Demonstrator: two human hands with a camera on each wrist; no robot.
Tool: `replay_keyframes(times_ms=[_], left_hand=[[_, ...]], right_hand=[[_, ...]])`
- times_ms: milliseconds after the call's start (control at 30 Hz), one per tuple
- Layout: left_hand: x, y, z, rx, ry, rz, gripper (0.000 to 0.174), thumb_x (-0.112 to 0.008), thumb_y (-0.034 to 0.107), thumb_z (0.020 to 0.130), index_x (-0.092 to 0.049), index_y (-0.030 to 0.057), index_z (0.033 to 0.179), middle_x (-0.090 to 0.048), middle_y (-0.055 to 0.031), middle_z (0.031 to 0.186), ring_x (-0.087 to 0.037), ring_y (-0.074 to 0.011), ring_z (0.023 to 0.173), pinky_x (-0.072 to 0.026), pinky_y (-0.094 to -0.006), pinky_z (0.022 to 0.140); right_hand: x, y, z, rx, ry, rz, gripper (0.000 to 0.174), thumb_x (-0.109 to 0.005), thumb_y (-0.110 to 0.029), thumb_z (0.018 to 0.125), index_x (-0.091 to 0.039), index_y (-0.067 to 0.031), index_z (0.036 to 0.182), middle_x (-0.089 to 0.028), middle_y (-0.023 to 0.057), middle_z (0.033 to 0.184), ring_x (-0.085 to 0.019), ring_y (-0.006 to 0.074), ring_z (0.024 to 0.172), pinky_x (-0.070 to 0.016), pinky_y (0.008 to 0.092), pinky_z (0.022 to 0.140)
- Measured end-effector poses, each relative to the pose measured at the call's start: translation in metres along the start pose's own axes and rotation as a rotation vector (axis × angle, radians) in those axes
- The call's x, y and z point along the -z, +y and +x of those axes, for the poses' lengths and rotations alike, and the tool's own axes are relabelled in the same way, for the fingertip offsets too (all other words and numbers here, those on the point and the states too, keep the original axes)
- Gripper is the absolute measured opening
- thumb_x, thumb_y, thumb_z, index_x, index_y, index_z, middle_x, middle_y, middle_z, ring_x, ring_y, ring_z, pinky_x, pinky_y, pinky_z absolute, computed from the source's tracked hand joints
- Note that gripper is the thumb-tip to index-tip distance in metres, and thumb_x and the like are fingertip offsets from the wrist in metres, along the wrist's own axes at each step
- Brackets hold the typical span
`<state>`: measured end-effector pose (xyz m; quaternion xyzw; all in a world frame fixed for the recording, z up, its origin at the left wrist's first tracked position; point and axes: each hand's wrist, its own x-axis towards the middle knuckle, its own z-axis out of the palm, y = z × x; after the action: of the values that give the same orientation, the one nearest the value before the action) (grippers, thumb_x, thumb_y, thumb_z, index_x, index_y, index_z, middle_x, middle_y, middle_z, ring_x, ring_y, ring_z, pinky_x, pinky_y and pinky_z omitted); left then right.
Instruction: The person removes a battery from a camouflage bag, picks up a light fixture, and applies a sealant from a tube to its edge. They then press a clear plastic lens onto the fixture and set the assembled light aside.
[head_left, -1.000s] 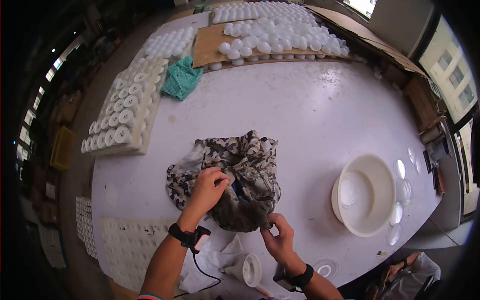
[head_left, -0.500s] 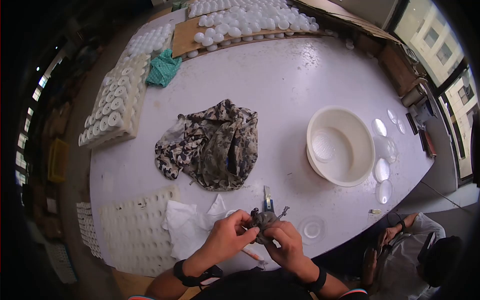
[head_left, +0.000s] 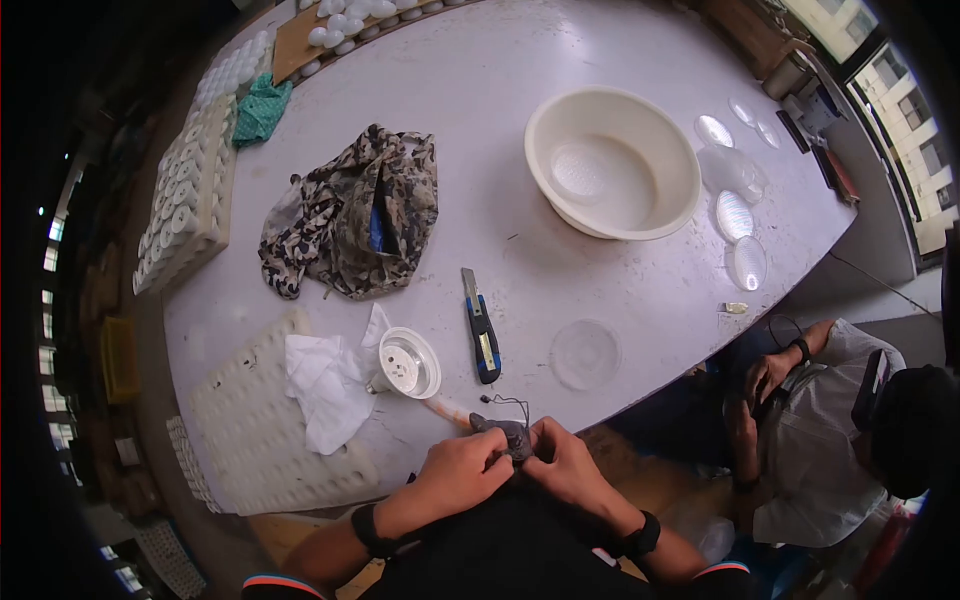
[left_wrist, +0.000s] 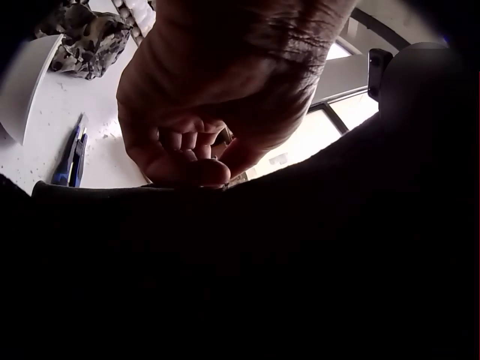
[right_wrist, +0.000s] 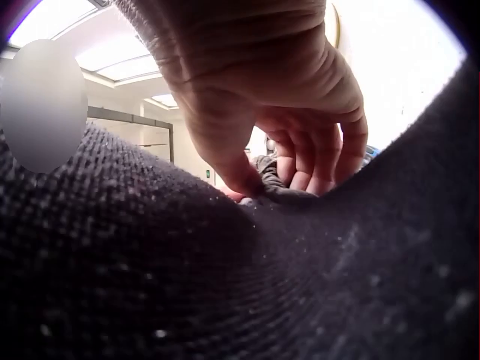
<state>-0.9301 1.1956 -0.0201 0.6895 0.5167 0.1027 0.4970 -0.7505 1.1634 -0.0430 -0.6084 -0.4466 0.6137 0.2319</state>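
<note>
A small dark grey cloth bundle [head_left: 512,436] with a thin dark cord is held close to the person's body at the table's near edge. The left hand [head_left: 462,470] pinches its left side, and the right hand [head_left: 568,462] pinches its right side. In the right wrist view, gathered grey cloth [right_wrist: 271,174] shows between the thumb and curled fingers of the right hand [right_wrist: 277,112]. The left wrist view shows the left hand [left_wrist: 210,112] with curled fingers against dark clothing; what it grips is mostly hidden there.
A blue-black cutter [head_left: 482,335] lies beside a white lamp housing [head_left: 408,362]. Further off are a camouflage garment [head_left: 345,225], a cream basin [head_left: 680,190], clear discs [head_left: 735,215], a white cloth [head_left: 325,390] and egg-crate trays [head_left: 250,420]. Another person [head_left: 815,440] sits at the right.
The hands left the camouflage garment, took hold of the grey bundle, and drew it closer to the body. The head view has shifted, uncovering the cutter and lamp housing.
</note>
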Motion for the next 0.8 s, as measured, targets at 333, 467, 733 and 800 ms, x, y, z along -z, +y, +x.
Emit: replay_keyframes(times_ms=[333,467,733,800], left_hand=[[-0.015,-0.015,0.014,-0.018,-0.024,-0.186,0.042,-0.068,0.022,0.074,-0.052,0.0067,0.11,-0.058,-0.0125,0.098,-0.059,-0.0251,0.087,-0.0472,-0.0357,0.074],[-0.033,-0.041,0.027,-0.087,-0.202,-0.152,0.088,-0.073,0.025,0.071,-0.021,0.0028,0.139,-0.032,-0.0191,0.136,-0.034,-0.033,0.125,-0.0301,-0.0402,0.103],[-0.058,-0.046,0.06,0.009,0.006,-0.078,0.073,-0.075,0.014,0.066,-0.037,0.0022,0.127,-0.046,-0.0199,0.124,-0.048,-0.0348,0.112,-0.0405,-0.0393,0.093],[-0.057,-0.046,0.062,0.088,-0.015,-0.16,0.056,-0.073,0.011,0.069,-0.046,0.0022,0.117,-0.054,-0.0183,0.113,-0.055,-0.0312,0.104,-0.0443,-0.0365,0.086]], right_hand=[[0.026,0.048,0.012,0.043,0.132,0.361,0.028,-0.047,-0.001,0.078,-0.047,-0.0033,0.105,-0.052,-0.0001,0.071,-0.046,0.007,0.06,-0.0398,0.0234,0.055],[0.022,0.058,0.019,-0.042,0.159,0.418,0.035,-0.057,-0.004,0.081,-0.044,-0.0008,0.114,-0.049,0.0001,0.073,-0.047,0.006,0.063,-0.0403,0.0213,0.057],[0.026,0.038,0.022,0.151,-0.043,0.381,0.043,-0.062,-0.008,0.078,-0.043,-0.0015,0.116,-0.053,0.0024,0.076,-0.055,0.0107,0.068,-0.0457,0.0267,0.066],[0.03,0.026,0.024,0.152,0.168,0.322,0.043,-0.063,-0.009,0.077,-0.042,-0.0031,0.115,-0.055,0.0054,0.073,-0.058,0.0144,0.065,-0.0468,0.0296,0.064]])
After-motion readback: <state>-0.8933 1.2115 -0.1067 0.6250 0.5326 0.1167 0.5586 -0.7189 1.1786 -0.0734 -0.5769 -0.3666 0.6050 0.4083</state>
